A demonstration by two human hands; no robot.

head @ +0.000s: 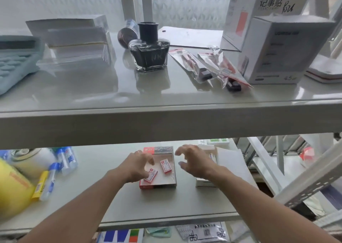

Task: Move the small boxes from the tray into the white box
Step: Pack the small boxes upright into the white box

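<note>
Shelves (pixel 166 98): smooth, glossy, reflective. Ink bottle (pixel 149 54): clear glass w/ black cap. Pen packs (pixel 209 67): crinkly shiny plastic film. Big boxes (pixel 277 52): matt white cardboard. Tray (pixel 157 185): cardboard, red edge, brown matt inside. Small boxes (pixel 165 166): printed card. Calculator (pixel 14 63): pale blue plastic. Upright (pixel 311 185): perforated metal.
</note>
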